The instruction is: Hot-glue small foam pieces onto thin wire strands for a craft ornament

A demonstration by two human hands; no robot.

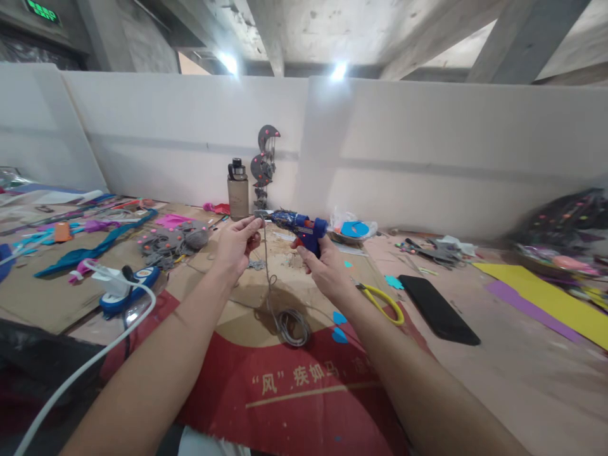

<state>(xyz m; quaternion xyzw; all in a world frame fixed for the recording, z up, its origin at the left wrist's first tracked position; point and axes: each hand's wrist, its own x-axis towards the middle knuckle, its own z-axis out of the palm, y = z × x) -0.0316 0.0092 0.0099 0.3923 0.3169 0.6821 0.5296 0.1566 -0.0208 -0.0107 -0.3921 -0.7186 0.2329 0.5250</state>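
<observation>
My right hand point(320, 263) is wrapped round the handle of a blue hot glue gun point(304, 227), its nozzle pointing left. The nozzle reaches a small grey piece point(259, 214) pinched between the fingertips of my left hand point(240, 244). From that piece a grey cord point(266, 266) hangs down to a loose coil point(293, 327) on the cardboard. Whether the nozzle touches the piece, I cannot tell. Just right of my right wrist lie yellow-handled pliers point(382, 304). Small blue paper cutouts point(339, 334) rest beside the coil.
A bottle point(238, 193) and a grey hanging ornament with pink dots point(264, 161) stand by the white partition point(427, 139). Grey dotted pieces point(173, 240) and a power strip point(133, 288) with a white cable are at left. A black phone point(439, 309) and yellow sheet point(551, 294) lie at right.
</observation>
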